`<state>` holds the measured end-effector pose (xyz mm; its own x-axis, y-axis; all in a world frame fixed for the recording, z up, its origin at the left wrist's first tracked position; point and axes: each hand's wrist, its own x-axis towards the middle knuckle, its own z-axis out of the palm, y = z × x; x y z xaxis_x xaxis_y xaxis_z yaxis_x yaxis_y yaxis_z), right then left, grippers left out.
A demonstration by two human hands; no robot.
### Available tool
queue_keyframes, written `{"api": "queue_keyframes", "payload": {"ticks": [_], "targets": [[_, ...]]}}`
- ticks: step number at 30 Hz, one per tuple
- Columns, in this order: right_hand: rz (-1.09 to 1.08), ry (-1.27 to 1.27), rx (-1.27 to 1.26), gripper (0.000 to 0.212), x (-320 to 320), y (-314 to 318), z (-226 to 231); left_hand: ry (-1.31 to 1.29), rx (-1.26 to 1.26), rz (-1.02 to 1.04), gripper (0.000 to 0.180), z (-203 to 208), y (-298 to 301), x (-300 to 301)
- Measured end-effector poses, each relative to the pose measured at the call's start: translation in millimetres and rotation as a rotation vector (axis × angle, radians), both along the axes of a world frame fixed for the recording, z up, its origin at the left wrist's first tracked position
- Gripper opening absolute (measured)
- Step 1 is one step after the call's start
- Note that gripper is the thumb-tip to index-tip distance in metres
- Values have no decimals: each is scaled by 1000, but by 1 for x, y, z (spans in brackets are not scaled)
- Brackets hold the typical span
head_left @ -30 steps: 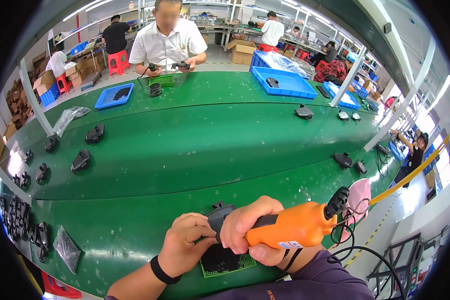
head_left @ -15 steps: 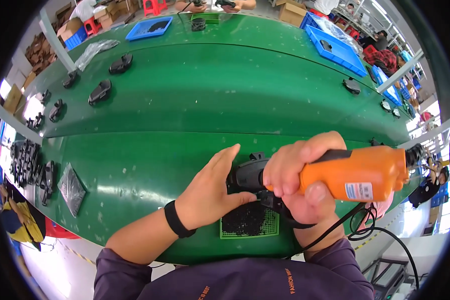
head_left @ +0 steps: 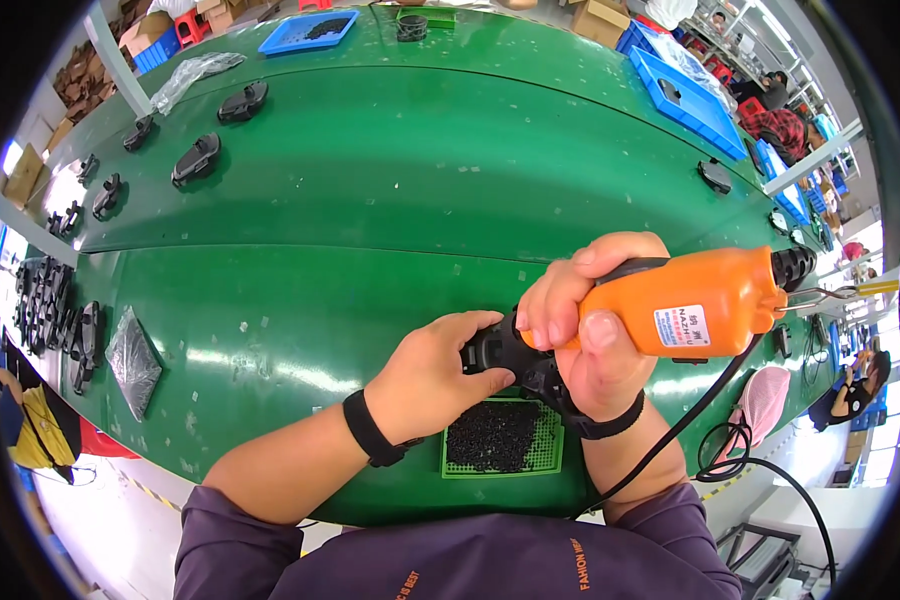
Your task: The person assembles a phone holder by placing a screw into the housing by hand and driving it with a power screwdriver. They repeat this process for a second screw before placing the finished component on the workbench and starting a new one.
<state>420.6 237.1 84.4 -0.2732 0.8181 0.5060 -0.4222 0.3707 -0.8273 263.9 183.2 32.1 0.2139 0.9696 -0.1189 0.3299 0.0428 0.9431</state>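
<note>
Left hand (head_left: 432,368) half-curled round black part (head_left: 503,349), right hand (head_left: 598,335) wrapped round orange power tool (head_left: 705,300); part looked mid-work, plenty black bits (head_left: 490,437) left in green tray (head_left: 547,448), six o'clock.

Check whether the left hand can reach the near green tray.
Likely yes: the green tray lies close, its near side uncovered, though the left hand holds the black housing.

I see both arms (head_left: 290,458) stretched forward. The left grip (head_left: 432,368) curves like a C; the right grip (head_left: 602,350) is curled tight.
</note>
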Motion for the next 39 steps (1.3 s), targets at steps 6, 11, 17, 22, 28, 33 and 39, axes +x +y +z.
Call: {"api": "queue_keyframes", "payload": {"ticks": [6,11,17,22,28,33,39], "targets": [[27,6,-15,43,-1,2,-2,-4,40,18,59,-4,-1,1],[24,-14,-56,43,-3,3,-4,11,26,10,59,-1,1,0],[9,49,12,42,4,0,5,-28,10,-11,60,-5,2,0],[48,53,59,41,12,-5,14,46,463,185,47,0,-1,4],[49,127,-53,50,15,-14,26,64,500,126,22,-2,-2,-1],[64,115,-70,51,15,-18,28,101,507,146,16,4,-1,-1],[90,73,-56,48,18,-20,28,191,666,70,19,13,1,-6]]}}
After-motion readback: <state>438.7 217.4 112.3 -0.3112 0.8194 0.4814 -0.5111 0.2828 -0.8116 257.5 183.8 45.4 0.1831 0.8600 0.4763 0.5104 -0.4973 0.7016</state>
